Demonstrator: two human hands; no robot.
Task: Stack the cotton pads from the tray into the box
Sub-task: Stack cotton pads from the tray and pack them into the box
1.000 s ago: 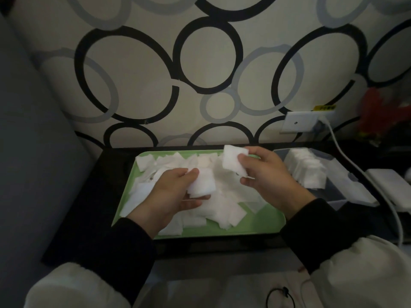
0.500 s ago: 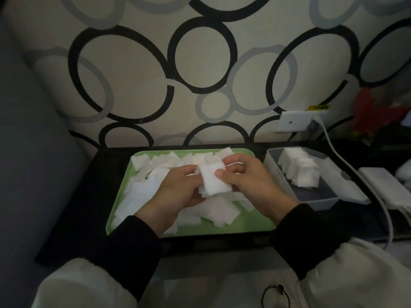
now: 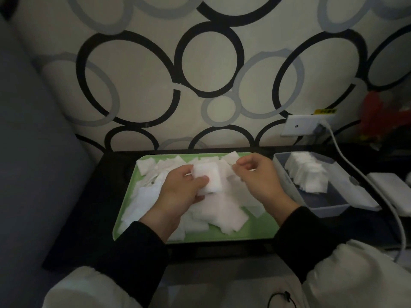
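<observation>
On the dark worktop (image 3: 89, 218) under circle-patterned wallpaper (image 3: 133, 85), loose cotton pads (image 3: 222, 214) heap the green tray (image 3: 255, 230), and more sit stacked in the grey box (image 3: 322, 210) beside it. Your left hand (image 3: 182, 192) has its grip clamped on a small pad stack (image 3: 208, 181) above the tray. Your right hand (image 3: 260, 178) curls nearby, but I cannot tell whether its grip holds anything.

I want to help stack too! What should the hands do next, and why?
Probably the right hand should pinch another loose pad from the green tray and add it to the little stack the left hand holds; the right hand looks empty, and many pads remain.
</observation>
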